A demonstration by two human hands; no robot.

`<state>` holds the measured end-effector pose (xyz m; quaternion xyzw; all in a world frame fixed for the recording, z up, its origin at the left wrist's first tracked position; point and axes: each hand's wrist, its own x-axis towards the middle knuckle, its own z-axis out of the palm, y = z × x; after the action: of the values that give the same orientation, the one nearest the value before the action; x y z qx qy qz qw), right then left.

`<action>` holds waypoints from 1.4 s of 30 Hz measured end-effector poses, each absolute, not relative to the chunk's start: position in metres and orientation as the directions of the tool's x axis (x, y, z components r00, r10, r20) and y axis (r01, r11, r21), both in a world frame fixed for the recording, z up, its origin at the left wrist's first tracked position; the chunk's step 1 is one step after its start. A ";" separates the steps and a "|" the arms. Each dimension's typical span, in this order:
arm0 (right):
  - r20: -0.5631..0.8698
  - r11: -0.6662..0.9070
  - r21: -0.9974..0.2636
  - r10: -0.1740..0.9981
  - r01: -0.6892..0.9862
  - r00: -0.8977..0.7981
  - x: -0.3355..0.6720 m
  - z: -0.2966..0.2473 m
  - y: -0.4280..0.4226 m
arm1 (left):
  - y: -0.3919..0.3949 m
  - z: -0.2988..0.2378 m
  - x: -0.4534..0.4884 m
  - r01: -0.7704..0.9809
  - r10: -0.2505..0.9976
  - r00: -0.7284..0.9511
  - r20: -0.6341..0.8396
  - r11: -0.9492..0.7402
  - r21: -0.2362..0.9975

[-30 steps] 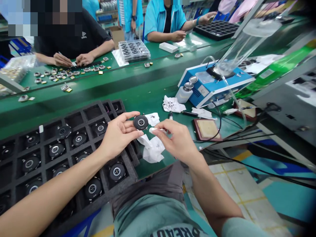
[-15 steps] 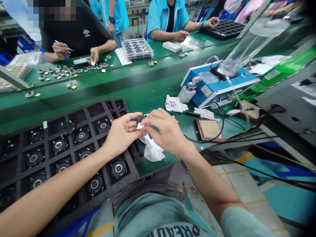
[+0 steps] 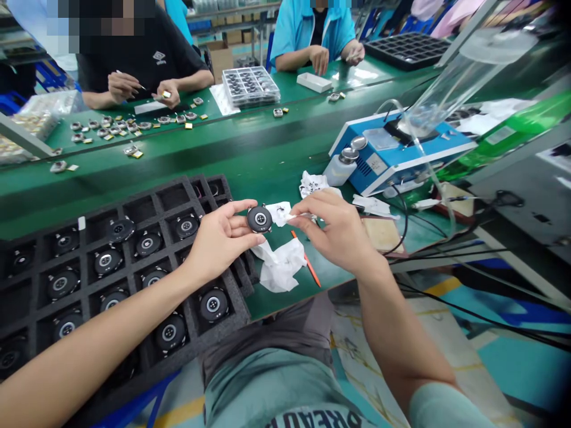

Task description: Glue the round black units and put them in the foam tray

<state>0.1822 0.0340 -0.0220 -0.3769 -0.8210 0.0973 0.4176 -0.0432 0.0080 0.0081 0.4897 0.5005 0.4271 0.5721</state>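
A wide strip of green workbench [image 3: 267, 172] runs above the left hand [image 3: 223, 244], between the foam tray [image 3: 178, 185] and the far row of small metal parts [image 3: 134, 126], and a hand could pass along it. Between the hands, the round black disc [image 3: 259, 219] and the white wipe [image 3: 297, 217] fill most of the narrow gap. Toward the right, the crumpled tissue [image 3: 279, 267] and orange stick [image 3: 307, 261] lie below the right hand [image 3: 336, 229], while the white bottle [image 3: 341, 169], blue machine [image 3: 392, 157] and black cable [image 3: 405, 208] stand in the way beyond it.
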 end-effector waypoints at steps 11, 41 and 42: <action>0.531 0.743 -0.329 0.656 0.582 -0.537 0.142 -0.008 0.029 | 0.008 0.005 -0.041 0.004 0.981 0.125 -0.148 0.149 0.989; 0.568 0.644 -0.268 0.706 0.716 -0.423 0.183 -0.017 0.030 | 0.008 0.006 -0.041 0.042 0.982 0.127 -0.141 0.137 0.990; 0.572 0.657 -0.290 0.702 0.696 -0.424 0.182 -0.017 0.029 | 0.009 0.006 -0.041 0.041 0.982 0.128 -0.141 0.136 0.990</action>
<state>0.1818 0.0293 -0.0167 -0.4140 -0.8439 0.0045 0.3413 -0.0407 0.0086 0.0063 0.5035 0.5076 0.4222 0.5573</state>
